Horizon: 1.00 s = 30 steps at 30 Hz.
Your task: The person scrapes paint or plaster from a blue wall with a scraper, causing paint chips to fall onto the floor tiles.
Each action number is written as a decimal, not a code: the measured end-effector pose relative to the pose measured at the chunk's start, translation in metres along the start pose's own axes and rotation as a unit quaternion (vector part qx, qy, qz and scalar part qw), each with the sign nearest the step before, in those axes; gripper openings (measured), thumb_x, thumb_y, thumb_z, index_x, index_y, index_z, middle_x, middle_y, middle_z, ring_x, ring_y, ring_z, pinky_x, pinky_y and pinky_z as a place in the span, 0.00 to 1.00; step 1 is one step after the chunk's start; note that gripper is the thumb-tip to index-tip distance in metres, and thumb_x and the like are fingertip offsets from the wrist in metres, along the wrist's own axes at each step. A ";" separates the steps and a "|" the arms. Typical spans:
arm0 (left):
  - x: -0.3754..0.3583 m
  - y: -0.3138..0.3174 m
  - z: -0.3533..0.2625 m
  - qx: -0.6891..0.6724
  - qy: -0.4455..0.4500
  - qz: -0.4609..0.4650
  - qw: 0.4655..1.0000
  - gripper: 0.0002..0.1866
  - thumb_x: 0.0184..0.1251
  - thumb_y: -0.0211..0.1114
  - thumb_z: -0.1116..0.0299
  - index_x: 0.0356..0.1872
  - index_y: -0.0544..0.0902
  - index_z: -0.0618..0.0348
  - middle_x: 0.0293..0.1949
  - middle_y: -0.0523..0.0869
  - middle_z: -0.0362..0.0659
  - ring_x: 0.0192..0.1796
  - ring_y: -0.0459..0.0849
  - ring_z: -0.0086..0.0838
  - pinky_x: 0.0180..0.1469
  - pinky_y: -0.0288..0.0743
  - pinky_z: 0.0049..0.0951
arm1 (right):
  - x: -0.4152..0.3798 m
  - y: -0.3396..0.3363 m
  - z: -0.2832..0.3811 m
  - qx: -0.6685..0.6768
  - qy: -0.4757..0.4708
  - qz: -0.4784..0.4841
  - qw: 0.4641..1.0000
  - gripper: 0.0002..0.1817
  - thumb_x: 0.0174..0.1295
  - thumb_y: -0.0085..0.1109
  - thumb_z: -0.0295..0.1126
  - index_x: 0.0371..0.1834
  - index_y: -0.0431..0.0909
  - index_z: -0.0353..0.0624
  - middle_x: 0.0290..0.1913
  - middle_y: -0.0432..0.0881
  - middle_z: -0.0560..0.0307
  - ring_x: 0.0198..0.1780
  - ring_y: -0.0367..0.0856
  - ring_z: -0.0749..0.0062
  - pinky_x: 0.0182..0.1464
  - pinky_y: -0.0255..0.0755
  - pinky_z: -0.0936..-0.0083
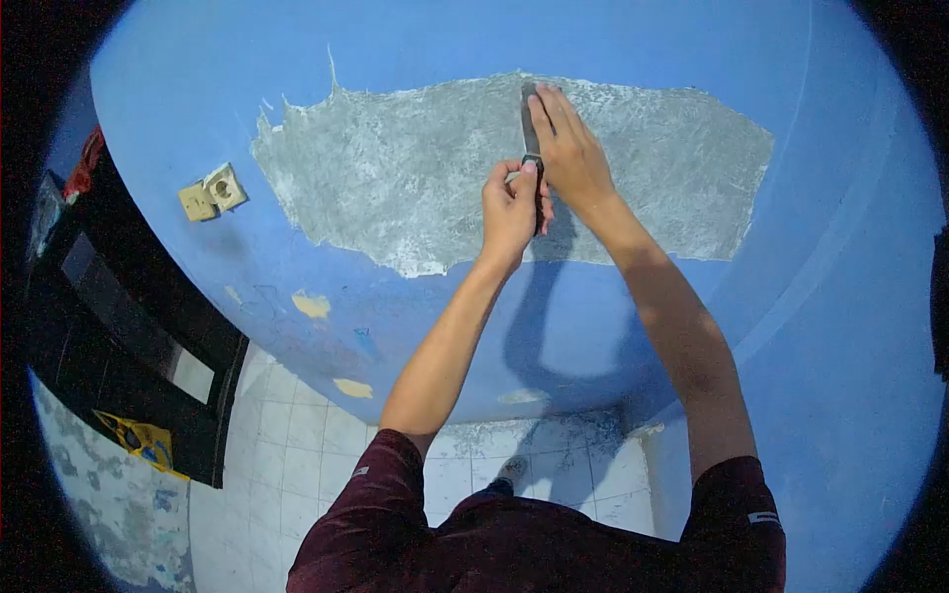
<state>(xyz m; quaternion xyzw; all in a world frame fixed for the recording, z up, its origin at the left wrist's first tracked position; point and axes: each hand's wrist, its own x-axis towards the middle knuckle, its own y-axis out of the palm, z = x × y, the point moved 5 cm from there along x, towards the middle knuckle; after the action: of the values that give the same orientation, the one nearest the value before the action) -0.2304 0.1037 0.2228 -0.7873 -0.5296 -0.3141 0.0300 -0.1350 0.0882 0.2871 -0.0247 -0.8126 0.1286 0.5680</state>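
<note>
My left hand is closed around the dark handle of a knife, whose broad blade points up the wall. The fingers of my right hand are stretched out and lie against the blade's right side, partly covering it. Behind both hands is a large bare grey patch with ragged edges, where the blue paint is gone. The blade tip is at the patch's upper edge.
Blue painted wall surrounds the patch. A cream power socket sits on it at left. Farther left are a dark wooden frame and a yellow bag. White floor tiles lie below, with dust along the wall's foot.
</note>
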 end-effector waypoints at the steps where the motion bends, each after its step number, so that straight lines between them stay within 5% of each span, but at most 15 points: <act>1: 0.001 0.001 0.003 -0.024 -0.015 -0.010 1.000 0.12 0.78 0.55 0.62 0.44 0.70 0.61 0.25 0.79 0.41 0.18 0.76 0.22 0.16 0.68 0.23 | -0.002 0.000 -0.002 0.011 0.008 0.004 1.000 0.31 0.54 0.56 0.22 0.66 0.67 0.33 0.70 0.68 0.45 0.72 0.66 0.52 0.69 0.67 0.62; 14: 0.002 0.005 0.016 -0.042 -0.058 0.001 0.997 0.11 0.79 0.53 0.59 0.46 0.70 0.56 0.22 0.76 0.39 0.15 0.71 0.20 0.14 0.60 0.21 | -0.013 0.005 -0.009 -0.049 -0.051 0.018 0.997 0.29 0.61 0.52 0.31 0.68 0.68 0.35 0.70 0.69 0.45 0.72 0.66 0.55 0.73 0.61 0.60; 30: 0.002 0.008 -0.024 -0.007 -0.115 0.075 0.991 0.11 0.80 0.47 0.61 0.39 0.69 0.57 0.23 0.70 0.35 0.17 0.65 0.17 0.15 0.60 0.21 | 0.013 0.004 -0.002 -0.142 -0.092 0.009 0.986 0.23 0.60 0.53 0.32 0.56 0.76 0.29 0.56 0.80 0.38 0.59 0.79 0.50 0.65 0.72 0.62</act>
<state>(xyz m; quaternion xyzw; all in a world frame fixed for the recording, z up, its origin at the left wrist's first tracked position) -0.2343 0.0932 0.2455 -0.8559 -0.4669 -0.2221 -0.0128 -0.1380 0.0945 0.2983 -0.1003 -0.8711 0.0192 0.4804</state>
